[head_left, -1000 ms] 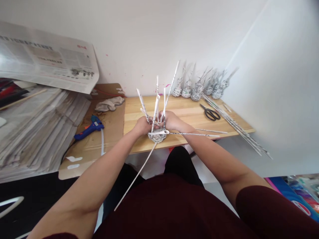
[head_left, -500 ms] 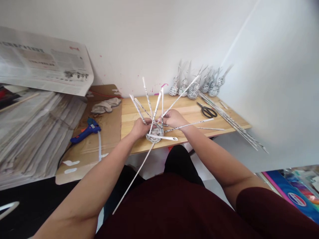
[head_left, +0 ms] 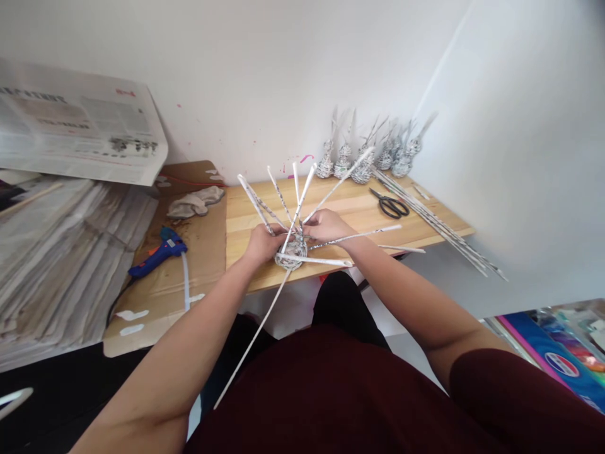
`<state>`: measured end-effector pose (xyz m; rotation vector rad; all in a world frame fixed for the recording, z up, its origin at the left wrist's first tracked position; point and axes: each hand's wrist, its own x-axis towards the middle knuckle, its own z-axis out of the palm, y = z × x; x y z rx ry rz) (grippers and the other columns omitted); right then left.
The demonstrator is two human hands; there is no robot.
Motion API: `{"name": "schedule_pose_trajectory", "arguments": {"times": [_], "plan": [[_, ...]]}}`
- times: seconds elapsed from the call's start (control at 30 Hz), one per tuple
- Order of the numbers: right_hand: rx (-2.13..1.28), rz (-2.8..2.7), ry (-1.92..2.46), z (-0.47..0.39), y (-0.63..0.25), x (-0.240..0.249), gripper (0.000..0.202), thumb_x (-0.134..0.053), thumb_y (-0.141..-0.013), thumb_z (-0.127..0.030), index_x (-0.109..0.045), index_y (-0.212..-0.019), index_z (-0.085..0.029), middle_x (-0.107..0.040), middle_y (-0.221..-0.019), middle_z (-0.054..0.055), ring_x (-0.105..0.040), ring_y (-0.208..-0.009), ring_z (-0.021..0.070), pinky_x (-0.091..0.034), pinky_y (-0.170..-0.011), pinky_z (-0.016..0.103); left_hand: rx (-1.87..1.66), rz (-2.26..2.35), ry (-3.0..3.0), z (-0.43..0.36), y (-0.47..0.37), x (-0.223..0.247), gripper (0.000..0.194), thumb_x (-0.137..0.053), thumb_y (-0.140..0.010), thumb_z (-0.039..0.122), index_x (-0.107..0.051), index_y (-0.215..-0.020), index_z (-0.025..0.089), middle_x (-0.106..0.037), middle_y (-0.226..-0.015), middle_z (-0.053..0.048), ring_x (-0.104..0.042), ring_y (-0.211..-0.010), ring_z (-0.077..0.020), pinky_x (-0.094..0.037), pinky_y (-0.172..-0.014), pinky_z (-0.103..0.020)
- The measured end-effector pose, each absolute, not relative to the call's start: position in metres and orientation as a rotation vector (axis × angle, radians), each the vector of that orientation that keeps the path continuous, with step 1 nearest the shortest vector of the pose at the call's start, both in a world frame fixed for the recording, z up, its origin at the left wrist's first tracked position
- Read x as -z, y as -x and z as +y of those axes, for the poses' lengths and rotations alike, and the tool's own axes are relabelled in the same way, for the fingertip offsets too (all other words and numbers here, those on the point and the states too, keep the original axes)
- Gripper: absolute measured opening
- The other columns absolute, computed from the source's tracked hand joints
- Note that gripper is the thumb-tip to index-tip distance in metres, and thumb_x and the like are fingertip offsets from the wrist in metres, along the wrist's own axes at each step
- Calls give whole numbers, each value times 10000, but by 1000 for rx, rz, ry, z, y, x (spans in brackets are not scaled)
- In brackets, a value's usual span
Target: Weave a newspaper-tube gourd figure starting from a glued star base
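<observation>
Woven paper base (head_left: 297,247) at the near edge of the desk (head_left: 354,205). Its paper tubes (head_left: 299,209) had splayed wider than a second earlier, which left the rim more open between the hands. The left hand (head_left: 261,244) gripped the rim's left side; the right hand (head_left: 327,226) pinched a tube near its foot (its fingertips were partly hidden). Both forearms converged, fingers turned inward.

Matt, rough printed paper forms the bowl (head_left: 292,255) at six o'clock; the counter (head_left: 352,202) is smooth wood, the glove (head_left: 195,203) at ten o'clock fuzzy cloth.
</observation>
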<state>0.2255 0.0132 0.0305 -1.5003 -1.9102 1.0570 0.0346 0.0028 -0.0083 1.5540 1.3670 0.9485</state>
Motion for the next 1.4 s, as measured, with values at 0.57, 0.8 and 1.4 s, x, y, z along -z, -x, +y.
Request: {"name": "schedule_pose_trajectory", "arguments": {"times": [0.57, 0.8, 1.4], "plan": [[-240, -2327, 1643, -17, -228, -39, 282, -624, -809, -434, -740, -976, -238, -746, -965, 51, -642, -982, 259, -396, -864, 355, -938, 1540, -1653, -2, -39, 1, 173, -715, -692, 300, -792, -811, 201, -762, -758, -9, -674, -717, -168, -464, -638, -226], [-200, -2132, 1648, -30, -213, -30, 211, -549, -872, -344, -703, -890, -201, -728, -876, 52, -630, -802, 183, -399, -683, 274, -976, 1566, -1583, 0, -41, 8, 231, -735, -677, 360, -795, -822, 192, -759, -754, -30, -671, -695, -176, -452, -605, -234], [-859, -1426, 1260, -3, -206, 19, 185, -605, -778, -324, -643, -888, -181, -706, -852, 34, -641, -752, 157, -490, -691, 267, -1095, 1463, -1394, 4, -39, 20, 309, -765, -597, 400, -772, -781, 152, -730, -683, -47, -645, -609, -172, -484, -572, -251]]}}
